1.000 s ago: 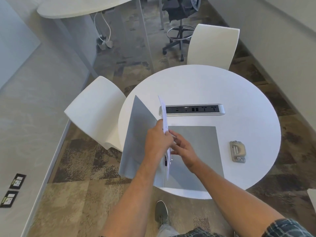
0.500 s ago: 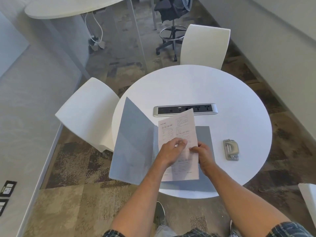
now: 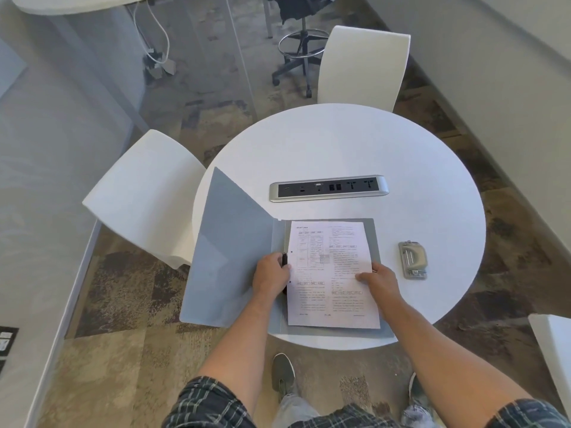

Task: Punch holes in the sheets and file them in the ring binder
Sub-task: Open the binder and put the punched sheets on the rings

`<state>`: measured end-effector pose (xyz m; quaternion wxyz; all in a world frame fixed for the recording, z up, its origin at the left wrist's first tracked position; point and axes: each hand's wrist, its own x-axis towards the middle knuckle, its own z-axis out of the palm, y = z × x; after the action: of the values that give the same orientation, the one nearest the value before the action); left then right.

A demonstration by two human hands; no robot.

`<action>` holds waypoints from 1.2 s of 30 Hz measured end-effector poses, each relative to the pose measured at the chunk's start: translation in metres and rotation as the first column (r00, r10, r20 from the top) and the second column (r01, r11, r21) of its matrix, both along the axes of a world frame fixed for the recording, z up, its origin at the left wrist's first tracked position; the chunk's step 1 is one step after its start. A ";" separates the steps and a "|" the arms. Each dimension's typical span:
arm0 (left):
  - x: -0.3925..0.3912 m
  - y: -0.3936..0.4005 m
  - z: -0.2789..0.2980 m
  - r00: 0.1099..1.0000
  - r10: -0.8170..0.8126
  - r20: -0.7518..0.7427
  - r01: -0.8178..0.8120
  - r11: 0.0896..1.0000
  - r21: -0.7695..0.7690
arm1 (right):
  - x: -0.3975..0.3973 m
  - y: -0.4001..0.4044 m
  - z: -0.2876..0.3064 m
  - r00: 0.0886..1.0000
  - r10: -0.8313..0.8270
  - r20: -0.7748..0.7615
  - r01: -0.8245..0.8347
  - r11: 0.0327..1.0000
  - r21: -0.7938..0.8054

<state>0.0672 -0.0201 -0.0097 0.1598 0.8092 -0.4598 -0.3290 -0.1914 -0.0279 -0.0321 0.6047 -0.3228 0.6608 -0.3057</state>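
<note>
head view, left hand (image 3: pixel 271 274) curled over binder clip (image 3: pixel 284 261), right hand (image 3: pixel 377 279) flat pressing sheet (image 3: pixel 332 273)

place: office meeting room | round white table (image 3: pixel 340 143) with built-in power and data socket strip (image 3: pixel 329 187) | white shell chairs (image 3: pixel 364 66) drawn up to it | black swivel stool (image 3: pixel 301 47) behind | patterned carpet tiles (image 3: pixel 123 304) | second desk with hanging cables (image 3: pixel 157 35)

The left hand (image 3: pixel 271 274) covers most of the black ring mechanism (image 3: pixel 284 260) at the binder (image 3: pixel 234 251) spine. Print on the sheet (image 3: pixel 332 273) is too small to read. The office chair (image 3: pixel 301 41) is cut off by the top edge.
</note>
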 end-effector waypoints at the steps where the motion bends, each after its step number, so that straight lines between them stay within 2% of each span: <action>1: 0.000 -0.003 -0.001 1.000 0.006 -0.006 -0.006 1.000 0.007 | -0.001 0.000 -0.001 1.000 0.005 -0.017 -0.005 1.000 0.004; 8: 0.001 -0.023 -0.011 0.998 0.039 -0.039 -0.040 0.999 -0.027 | -0.009 -0.002 -0.008 0.989 0.013 -0.146 -0.013 1.000 0.001; 16: 0.002 -0.039 -0.018 0.996 0.012 -0.085 -0.015 0.999 -0.030 | -0.009 -0.008 -0.019 0.983 0.042 -0.177 -0.043 0.999 -0.006; 22: 0.002 -0.041 -0.022 0.999 -0.002 -0.039 0.001 1.000 -0.009 | -0.007 -0.011 -0.028 0.972 0.058 -0.229 -0.058 0.998 0.005; 29: -0.010 -0.010 -0.010 0.994 0.043 0.100 -0.027 0.987 -0.156 | -0.008 -0.013 -0.029 0.970 0.078 -0.232 -0.073 0.997 0.032; 32: -0.009 0.010 -0.013 0.996 0.019 0.081 -0.012 0.996 -0.093 | -0.008 -0.014 -0.028 0.964 0.078 -0.253 -0.072 0.997 0.034; 36: -0.010 0.026 -0.020 0.995 -0.089 0.051 0.089 0.996 0.018 | -0.007 -0.014 -0.027 0.959 0.086 -0.271 -0.075 0.996 0.048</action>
<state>0.0568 0.0061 -0.0293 0.1266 0.7974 -0.4967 -0.3183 -0.1979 -0.0416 -0.0587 0.5259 -0.3771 0.7296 -0.2212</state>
